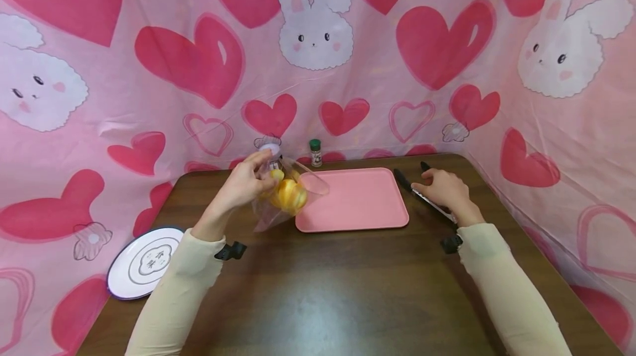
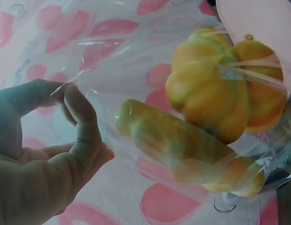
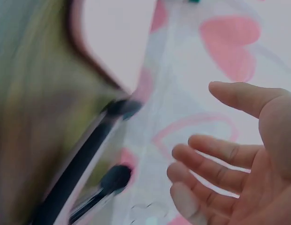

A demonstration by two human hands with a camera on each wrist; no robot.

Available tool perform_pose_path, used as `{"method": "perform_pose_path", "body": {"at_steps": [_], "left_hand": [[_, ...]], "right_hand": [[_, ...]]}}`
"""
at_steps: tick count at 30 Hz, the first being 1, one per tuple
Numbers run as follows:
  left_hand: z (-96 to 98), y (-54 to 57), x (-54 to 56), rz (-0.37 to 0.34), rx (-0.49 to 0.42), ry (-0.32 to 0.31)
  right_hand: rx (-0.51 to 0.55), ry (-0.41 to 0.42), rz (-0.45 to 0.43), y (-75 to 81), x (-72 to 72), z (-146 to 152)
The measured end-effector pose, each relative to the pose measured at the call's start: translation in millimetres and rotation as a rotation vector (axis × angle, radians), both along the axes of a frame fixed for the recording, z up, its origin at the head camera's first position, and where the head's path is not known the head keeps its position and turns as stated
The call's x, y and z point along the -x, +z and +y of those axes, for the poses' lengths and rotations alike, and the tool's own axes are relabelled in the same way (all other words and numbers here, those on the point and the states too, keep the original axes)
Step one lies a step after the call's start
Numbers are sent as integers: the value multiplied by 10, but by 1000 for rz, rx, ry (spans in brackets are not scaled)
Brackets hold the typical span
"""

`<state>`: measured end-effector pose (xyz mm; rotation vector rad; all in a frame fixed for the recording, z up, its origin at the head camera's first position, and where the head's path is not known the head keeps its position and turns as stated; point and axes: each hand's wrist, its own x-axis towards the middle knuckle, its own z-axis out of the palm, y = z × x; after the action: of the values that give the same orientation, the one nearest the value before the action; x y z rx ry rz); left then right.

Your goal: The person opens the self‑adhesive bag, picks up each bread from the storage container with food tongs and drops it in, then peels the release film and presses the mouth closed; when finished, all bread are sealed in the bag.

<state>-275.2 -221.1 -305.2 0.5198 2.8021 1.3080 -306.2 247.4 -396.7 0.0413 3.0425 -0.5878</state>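
Note:
My left hand (image 1: 243, 184) pinches the edge of a clear plastic bag (image 2: 108, 70) between thumb and index finger, above the back left of the table. Inside the bag are yellow-orange, ribbed, pumpkin-shaped pieces (image 2: 209, 91) and a long, lumpy yellow piece (image 2: 183, 147). The bag overlaps the left end of a pink tray (image 1: 355, 201) in the head view. At the back right, my right hand (image 1: 446, 193) holds nothing, its fingers apart and loosely bent. It hovers over a black-handled knife (image 1: 403, 180) and a second black handle (image 1: 424, 166), whose far part the hand hides.
A white plate (image 1: 144, 262) with a dark blue rim and printed characters lies at the table's left edge. Behind the tray stands a small shaker bottle (image 1: 315, 153) with a green cap. A pale-lidded container (image 1: 271, 149) is partly hidden behind my left hand.

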Motion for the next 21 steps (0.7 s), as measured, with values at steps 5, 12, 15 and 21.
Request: {"method": "perform_pose_path", "body": {"at_steps": [5,12,15,21], "left_hand": [[61,-11,-8,12,-54,21],[150,-21,-26,-18,-144,37],[182,-26,-23,-32,-176,28],[220,-32,-28,-15,-169,27]], "right_hand": [[59,75,108,159,-110,-286],[146,203,227,317,-316,-750],[174,259,248,381,-426,-954],[267,399,284,458,-614,-1324]]}}
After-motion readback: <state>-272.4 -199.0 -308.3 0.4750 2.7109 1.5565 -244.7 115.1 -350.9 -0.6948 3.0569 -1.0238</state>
